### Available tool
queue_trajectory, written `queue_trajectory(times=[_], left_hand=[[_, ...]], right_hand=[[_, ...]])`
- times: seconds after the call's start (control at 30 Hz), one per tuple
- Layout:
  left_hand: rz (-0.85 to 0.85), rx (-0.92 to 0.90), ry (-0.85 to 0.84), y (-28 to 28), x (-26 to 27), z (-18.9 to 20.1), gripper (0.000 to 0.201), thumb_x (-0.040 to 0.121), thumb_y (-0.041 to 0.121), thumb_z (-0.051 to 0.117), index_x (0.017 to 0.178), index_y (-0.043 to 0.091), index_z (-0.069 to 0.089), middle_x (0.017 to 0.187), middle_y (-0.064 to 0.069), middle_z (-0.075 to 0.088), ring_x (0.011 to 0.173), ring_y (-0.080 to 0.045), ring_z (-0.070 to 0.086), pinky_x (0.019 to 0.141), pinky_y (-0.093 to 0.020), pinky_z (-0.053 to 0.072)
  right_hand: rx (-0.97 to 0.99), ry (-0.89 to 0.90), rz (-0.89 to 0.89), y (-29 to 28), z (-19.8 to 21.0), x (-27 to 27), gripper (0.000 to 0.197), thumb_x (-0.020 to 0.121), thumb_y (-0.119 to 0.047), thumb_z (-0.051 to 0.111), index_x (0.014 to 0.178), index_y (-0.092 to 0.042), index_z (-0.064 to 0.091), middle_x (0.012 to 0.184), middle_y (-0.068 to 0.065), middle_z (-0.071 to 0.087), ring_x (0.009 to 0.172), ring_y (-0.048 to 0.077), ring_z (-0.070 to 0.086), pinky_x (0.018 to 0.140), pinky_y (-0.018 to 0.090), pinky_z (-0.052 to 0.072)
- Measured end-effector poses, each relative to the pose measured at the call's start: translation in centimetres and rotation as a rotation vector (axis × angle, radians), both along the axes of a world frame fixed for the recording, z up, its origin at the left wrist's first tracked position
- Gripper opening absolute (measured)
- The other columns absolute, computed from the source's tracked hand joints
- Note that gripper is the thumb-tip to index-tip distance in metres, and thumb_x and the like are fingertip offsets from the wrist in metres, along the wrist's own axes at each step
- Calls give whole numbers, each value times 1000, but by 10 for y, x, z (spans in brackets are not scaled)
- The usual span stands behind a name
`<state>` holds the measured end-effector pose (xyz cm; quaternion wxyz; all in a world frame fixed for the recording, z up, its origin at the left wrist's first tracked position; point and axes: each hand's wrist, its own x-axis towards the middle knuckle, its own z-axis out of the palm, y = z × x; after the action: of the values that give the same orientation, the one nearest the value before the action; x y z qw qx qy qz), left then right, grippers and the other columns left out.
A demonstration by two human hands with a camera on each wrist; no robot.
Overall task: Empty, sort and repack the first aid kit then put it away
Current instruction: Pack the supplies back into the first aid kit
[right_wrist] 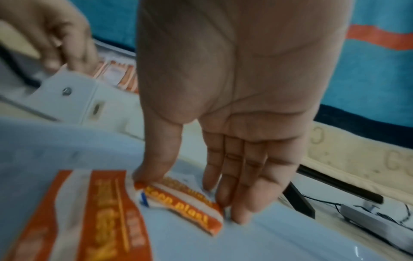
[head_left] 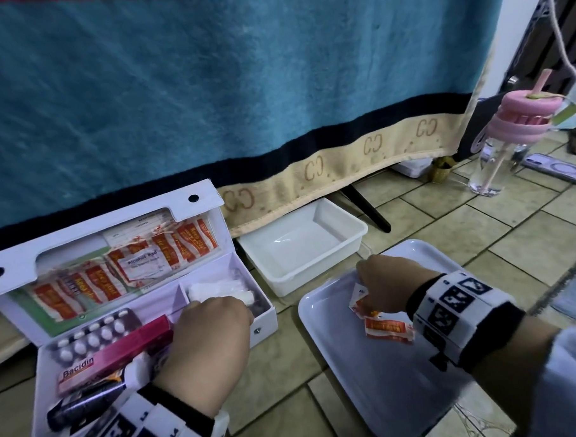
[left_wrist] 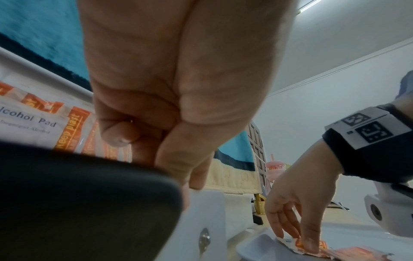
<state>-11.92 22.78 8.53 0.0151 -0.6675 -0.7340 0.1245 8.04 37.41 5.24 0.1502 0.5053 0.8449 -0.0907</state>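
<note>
First aid kit: white, lid raised.
Left hand: over the kit's right compartment, fingers curled downward; whether it holds anything cannot be told.
Tray: white, just right of the kit.
Right hand: on the tray, thumb and fingertips pinching a plaster sachet.
Second sachet: loose on the tray, right of the kit.
Alcohol pad: in the kit's lid pocket, among further sachets.

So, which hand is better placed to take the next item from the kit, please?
Probably left: the left hand hovers over the open kit, whereas the right hand pinches a plaster packet on the tray.
</note>
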Motion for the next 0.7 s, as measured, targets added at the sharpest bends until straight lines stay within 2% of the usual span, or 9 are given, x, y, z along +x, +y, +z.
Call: queue_trajectory(times=[0.1,0.17,0.23,0.33,0.4,0.47,0.53,0.6,0.7], left_hand=[[37,-44,18,1,-2,2,22,77,2,45,92,12,58,79,-11,46,100,-24,58,69,-27,25],[45,-54,12,1,-2,1,22,77,2,46,93,11,58,97,-9,54,99,-25,58,69,-28,26],[40,-47,0,0,-2,0,21,77,3,46,92,11,57,101,-8,56,98,-24,58,71,-29,32],[39,-44,-16,-1,-2,1,21,77,3,46,92,12,58,101,-8,57,99,-24,58,78,-29,39],[31,-40,-24,-1,-2,1,23,77,3,46,92,13,59,92,-9,53,99,-24,57,71,-30,31],[29,-42,-39,0,-3,2,23,77,3,46,90,16,59,78,-9,44,99,-24,57,69,-27,25],[32,-41,-59,0,-4,2,23,77,2,47,88,18,59,76,-10,43,99,-23,57,69,-27,24],[31,-43,-62,0,-5,2,22,76,2,47,88,15,59,80,-10,46,98,-24,57,68,-27,24],[50,-64,-75,0,-3,3,13,77,2,47,82,10,54,83,-9,47,98,-24,57,68,-28,25]], right_hand=[[0,5,8,1,-2,-5,32,71,-39,69,73,-18,45,71,-3,47,73,23,55,65,30,46],[-17,-7,27,2,-2,-6,33,71,-38,68,69,-18,42,69,-4,42,73,23,51,65,29,43],[-45,7,7,4,-2,-5,31,69,-39,70,73,-23,44,76,-4,49,80,22,54,70,31,46],[-83,56,-29,6,-4,-2,38,66,-40,74,88,-24,47,86,-4,54,83,20,54,73,30,47],[-103,61,-43,7,-4,-1,39,66,-41,75,93,-20,54,86,-3,60,79,17,57,69,27,47],[-104,48,-32,8,-2,0,28,67,-40,75,76,-20,58,78,-2,64,66,13,59,59,22,45],[-109,54,-12,9,2,2,30,65,-40,77,61,-24,53,67,-4,60,57,9,54,50,18,39],[-122,90,-18,10,9,6,30,62,-39,82,61,-26,55,63,-9,57,57,7,53,49,17,38],[-123,106,-6,12,23,14,13,72,-30,77,78,-23,69,68,-12,58,64,6,54,51,14,39]])
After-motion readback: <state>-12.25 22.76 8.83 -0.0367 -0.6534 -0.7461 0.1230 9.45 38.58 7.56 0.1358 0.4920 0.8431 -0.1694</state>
